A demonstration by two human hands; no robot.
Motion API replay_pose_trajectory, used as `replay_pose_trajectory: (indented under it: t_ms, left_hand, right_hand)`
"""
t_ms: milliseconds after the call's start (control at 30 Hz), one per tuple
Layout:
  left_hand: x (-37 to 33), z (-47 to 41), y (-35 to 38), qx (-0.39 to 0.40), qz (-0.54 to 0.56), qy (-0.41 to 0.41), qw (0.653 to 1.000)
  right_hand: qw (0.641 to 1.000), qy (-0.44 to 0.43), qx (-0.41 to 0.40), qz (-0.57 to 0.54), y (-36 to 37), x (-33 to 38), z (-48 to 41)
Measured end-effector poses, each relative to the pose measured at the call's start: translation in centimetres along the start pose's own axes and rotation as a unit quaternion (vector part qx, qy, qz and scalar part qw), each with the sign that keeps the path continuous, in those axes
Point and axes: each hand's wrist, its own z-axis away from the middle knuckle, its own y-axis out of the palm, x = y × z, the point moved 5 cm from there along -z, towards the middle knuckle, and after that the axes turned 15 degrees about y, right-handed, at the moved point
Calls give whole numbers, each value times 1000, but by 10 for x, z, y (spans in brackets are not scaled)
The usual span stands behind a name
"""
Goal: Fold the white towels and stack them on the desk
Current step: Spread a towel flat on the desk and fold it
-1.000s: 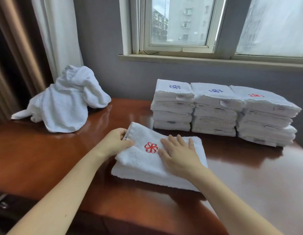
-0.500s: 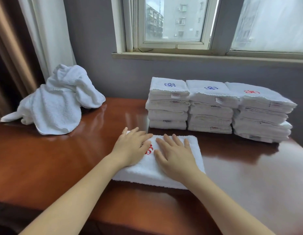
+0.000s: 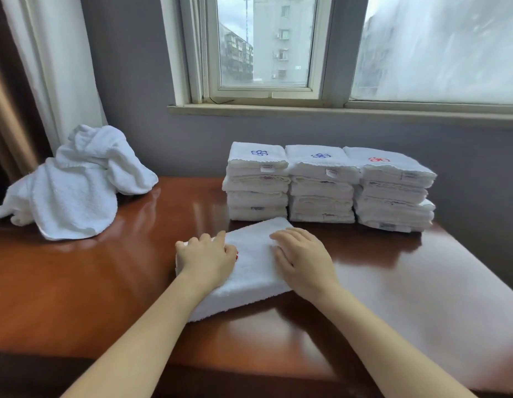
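Folded towel [image 3: 253, 268], long axis near-to-far

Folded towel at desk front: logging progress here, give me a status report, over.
Left hand and right hand on folded towel, fingers bent, grip unclear. Towel lies on desk, not yet stacked. Three stacks right behind it, nothing between.

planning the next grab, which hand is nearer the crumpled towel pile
Left. The left hand rests on the left end of the folded towel, towards the pile; the right hand rests on its right end, farther off.
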Motion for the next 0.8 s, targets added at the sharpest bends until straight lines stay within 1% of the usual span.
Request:
replay_pose_trajectory:
  t_ms: [67,133,200,267,400,500,600,633,667,733,767,800]
  left_hand:
    - [-8,5,-3,32,-2,-16,999]
    - [-20,11,-5,62,-5,-10,998]
    - [-30,17,-10,81,-4,16,997]
    - [-38,25,-16,97,8,42,994]
    - [-51,42,-23,116,38,68,990]
    - [-60,56,-22,108,73,78,988]
    - [-66,63,-21,109,136,110,978]
    - [-68,64,-21,110,182,126,969]
    - [-68,66,-22,115,256,127,951]
    - [-67,71,-20,157,415,113,889]
    - [-66,73,-18,171,467,110,860]
    - [-64,75,-17,174,492,106,847]
  right_hand:
    - [999,43,9,-1,-7,-12,10]
    - [992,115,54,-11,-10,-27,19]
    - [973,194,108,-65,-15,-41,26]
    - [953,246,130,-124,-24,-51,32]
    - [938,283,124,-155,-39,-62,41]
    - [911,316,141,-223,-42,-66,53]
    - [895,315,142,-282,-44,-68,64]
    - [892,312,139,-295,-47,-70,67]
    - [890,310,138,-303,-50,-72,70]
    - [881,319,137,-320,-57,-78,75]
    - [871,331,142,-335,-61,-81,77]
    - [856,346,154,-353,-65,-84,79]
